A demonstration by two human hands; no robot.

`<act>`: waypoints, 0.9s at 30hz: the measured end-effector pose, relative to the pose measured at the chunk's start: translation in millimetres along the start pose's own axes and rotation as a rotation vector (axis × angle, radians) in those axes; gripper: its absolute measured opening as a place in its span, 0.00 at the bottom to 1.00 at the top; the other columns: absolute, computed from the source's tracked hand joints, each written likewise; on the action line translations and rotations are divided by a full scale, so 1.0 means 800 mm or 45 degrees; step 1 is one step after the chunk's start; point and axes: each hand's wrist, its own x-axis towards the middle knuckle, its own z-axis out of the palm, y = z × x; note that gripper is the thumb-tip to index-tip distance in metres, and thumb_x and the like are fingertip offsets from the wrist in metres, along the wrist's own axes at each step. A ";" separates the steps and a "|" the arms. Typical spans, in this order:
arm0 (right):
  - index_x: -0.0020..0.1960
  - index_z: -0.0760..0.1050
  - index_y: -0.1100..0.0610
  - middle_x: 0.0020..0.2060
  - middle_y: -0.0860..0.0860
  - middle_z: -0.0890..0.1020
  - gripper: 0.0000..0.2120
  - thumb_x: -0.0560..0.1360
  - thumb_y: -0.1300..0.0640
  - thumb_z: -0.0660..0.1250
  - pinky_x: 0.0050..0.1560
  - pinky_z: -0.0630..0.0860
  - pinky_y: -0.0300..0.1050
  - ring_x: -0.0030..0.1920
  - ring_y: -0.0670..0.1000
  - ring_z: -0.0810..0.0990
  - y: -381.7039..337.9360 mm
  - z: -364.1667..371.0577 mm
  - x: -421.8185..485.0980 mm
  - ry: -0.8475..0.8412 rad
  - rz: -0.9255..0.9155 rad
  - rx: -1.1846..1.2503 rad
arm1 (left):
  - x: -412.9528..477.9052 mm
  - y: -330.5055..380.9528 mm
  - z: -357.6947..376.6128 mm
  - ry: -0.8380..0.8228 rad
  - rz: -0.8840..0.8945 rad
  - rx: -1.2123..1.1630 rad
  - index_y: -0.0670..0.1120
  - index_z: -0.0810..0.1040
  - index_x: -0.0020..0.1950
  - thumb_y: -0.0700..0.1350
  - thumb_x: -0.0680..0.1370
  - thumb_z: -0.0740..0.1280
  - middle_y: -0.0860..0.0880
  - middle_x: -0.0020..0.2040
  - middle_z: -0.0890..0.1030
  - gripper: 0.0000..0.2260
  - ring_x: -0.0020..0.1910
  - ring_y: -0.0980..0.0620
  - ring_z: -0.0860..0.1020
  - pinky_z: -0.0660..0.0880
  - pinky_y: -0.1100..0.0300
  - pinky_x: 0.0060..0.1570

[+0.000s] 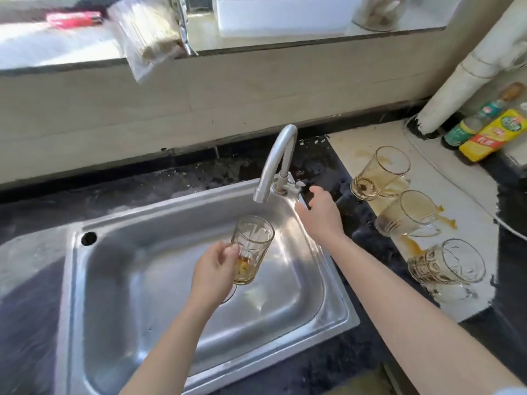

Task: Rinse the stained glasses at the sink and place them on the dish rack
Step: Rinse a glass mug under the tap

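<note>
Three stained clear glasses [405, 216]: lying on counter [470, 212]
My left grip [212, 269]: pinching ribbed yellow glass [252, 243] under silver tap [278, 158]
My right grip [320, 212]: spread

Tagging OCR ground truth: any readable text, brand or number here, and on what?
No text is legible.
Yellow bottle: red characters on the label, too blurred to read.
Green-labelled bottle beside it: print too small.
Pink packet on the sill: blurred.
</note>
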 end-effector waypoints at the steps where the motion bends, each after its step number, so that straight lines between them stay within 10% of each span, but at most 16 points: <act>1: 0.74 0.59 0.56 0.66 0.56 0.69 0.28 0.78 0.50 0.62 0.57 0.72 0.52 0.61 0.57 0.73 -0.002 0.002 0.015 -0.002 -0.027 -0.089 | 0.001 -0.002 -0.001 -0.006 0.006 -0.013 0.51 0.70 0.36 0.48 0.80 0.63 0.53 0.34 0.75 0.12 0.35 0.53 0.72 0.67 0.58 0.35; 8: 0.53 0.75 0.60 0.50 0.57 0.81 0.08 0.79 0.56 0.61 0.40 0.69 0.46 0.51 0.59 0.79 -0.018 0.012 0.079 0.013 -0.211 -0.714 | 0.015 -0.008 0.003 0.002 -0.024 -0.075 0.48 0.73 0.38 0.49 0.79 0.64 0.54 0.32 0.75 0.11 0.30 0.58 0.71 0.66 0.63 0.30; 27: 0.57 0.75 0.59 0.50 0.55 0.81 0.13 0.76 0.70 0.59 0.39 0.69 0.46 0.51 0.57 0.80 -0.029 0.015 0.067 -0.132 -0.589 -1.227 | 0.004 -0.009 0.012 0.072 -0.053 -0.403 0.47 0.76 0.38 0.44 0.79 0.65 0.56 0.31 0.78 0.09 0.28 0.65 0.73 0.67 0.71 0.32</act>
